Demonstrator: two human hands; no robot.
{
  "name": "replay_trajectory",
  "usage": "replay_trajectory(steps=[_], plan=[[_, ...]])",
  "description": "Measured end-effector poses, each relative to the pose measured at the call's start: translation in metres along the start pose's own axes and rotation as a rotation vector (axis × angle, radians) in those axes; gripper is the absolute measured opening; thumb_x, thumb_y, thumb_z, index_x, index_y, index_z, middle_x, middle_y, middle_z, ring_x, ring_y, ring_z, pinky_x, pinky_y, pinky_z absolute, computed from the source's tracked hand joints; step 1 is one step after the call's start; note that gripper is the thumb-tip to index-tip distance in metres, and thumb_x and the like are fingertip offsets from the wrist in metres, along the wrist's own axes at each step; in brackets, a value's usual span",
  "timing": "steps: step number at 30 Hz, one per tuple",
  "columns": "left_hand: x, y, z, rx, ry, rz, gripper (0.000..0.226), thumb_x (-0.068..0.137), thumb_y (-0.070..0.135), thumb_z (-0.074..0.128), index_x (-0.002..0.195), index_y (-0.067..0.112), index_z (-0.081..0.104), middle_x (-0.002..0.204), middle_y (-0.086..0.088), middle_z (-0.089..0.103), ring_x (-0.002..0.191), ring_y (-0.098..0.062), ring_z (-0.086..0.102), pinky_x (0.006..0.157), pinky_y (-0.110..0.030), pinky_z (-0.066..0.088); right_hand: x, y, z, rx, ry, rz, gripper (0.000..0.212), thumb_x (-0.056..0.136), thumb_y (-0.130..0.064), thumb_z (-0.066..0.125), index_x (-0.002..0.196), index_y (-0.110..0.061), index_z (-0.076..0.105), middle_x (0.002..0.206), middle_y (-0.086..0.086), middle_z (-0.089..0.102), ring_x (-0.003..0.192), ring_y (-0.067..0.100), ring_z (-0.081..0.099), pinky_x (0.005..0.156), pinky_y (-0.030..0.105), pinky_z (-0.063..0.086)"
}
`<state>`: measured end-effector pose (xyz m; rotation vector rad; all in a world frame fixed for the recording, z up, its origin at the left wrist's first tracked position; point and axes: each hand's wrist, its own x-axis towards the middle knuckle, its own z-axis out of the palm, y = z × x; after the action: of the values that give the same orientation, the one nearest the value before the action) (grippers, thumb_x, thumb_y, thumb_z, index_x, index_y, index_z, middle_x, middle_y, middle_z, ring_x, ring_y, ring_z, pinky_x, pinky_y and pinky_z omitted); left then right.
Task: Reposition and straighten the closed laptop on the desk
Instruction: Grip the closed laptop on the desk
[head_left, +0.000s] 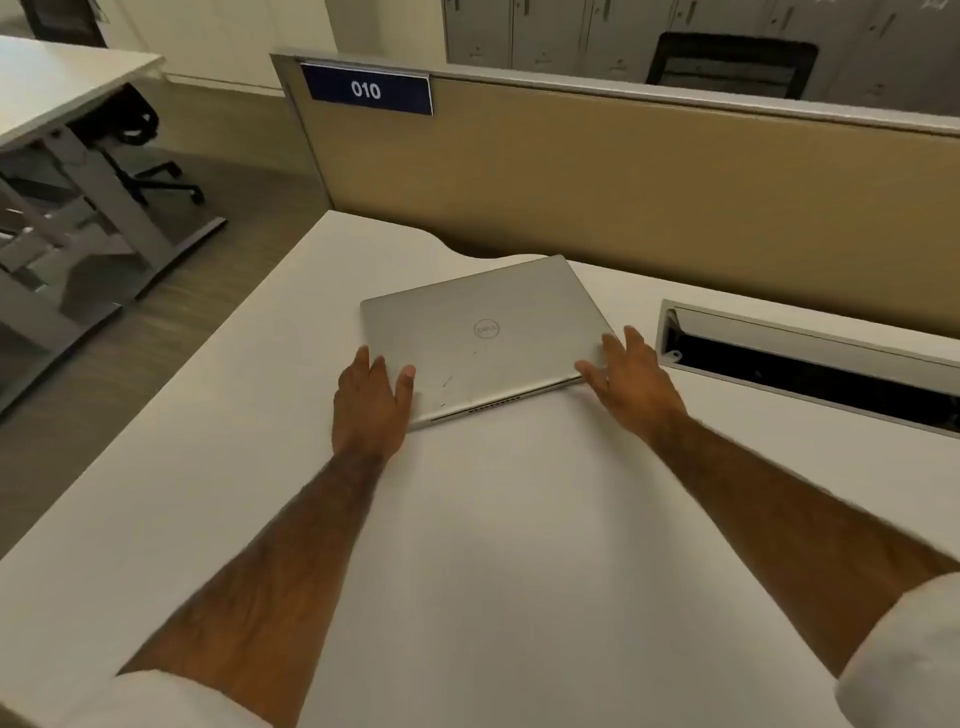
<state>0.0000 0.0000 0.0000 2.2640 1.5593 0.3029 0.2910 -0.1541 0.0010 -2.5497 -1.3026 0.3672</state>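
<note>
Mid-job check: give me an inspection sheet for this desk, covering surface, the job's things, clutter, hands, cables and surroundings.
Surface: white desk, bare in front of the person.
Job's things: silver laptop, closed, lying flat, skewed relative to the divider.
Clutter: nothing seen.
Hands: left hand on the laptop's near left corner; right hand against its near right corner. Both are open, fingers spread, neither closed around it.
Cables: nothing seen; the cable tray to the right stands open, its inside dark.
Surroundings: tan divider with a sign reading 010, lockers behind, another desk and an office chair to the left.
</note>
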Motion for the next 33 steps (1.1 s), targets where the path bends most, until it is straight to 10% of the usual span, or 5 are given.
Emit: replay_trajectory(steps=[9,15,24,33], plan=[[0.022,0.011,0.012,-0.054,0.01,-0.178,0.054,0.101,0.033,0.042,0.142,-0.002,0.04,0.137,-0.025,0.051,0.131,-0.041,0.042,0.104,-0.049,0.04,0.045,-0.007,0.0,0.191,-0.003,0.223,0.053,0.098,-0.04,0.055,0.132,0.001,0.053,0.135,0.024,0.057,0.126,0.041,0.053,0.106,0.046,0.047],[0.047,0.018,0.01,-0.181,-0.011,-0.402,0.04,0.095,0.016,0.05,0.129,-0.004,0.052,0.137,-0.025,0.051,0.129,-0.043,0.048,0.101,-0.044,0.044,0.061,0.008,-0.011,0.643,-0.025,0.43,0.013,0.086,-0.011,0.066,0.095,-0.004,0.061,0.095,0.015,0.058,0.089,0.028,0.058,0.076,0.038,0.054],[0.065,-0.01,0.007,-0.387,-0.086,-0.486,0.028,0.087,0.003,0.056,0.112,-0.007,0.065,0.12,-0.024,0.066,0.111,-0.041,0.064,0.079,-0.035,0.05,0.062,0.016,-0.013,0.793,-0.136,0.435,0.023,0.087,0.0,0.064,0.11,-0.004,0.065,0.104,0.015,0.059,0.092,0.026,0.057,0.072,0.033,0.051],[0.059,-0.016,0.009,-0.511,-0.078,-0.472,0.029,0.085,0.001,0.06,0.112,-0.006,0.068,0.118,-0.023,0.068,0.11,-0.039,0.065,0.091,-0.039,0.054,0.054,0.024,-0.013,0.714,-0.134,0.405,0.035,0.088,0.001,0.066,0.12,0.015,0.064,0.1,0.019,0.061,0.085,0.027,0.059,0.076,0.039,0.055]])
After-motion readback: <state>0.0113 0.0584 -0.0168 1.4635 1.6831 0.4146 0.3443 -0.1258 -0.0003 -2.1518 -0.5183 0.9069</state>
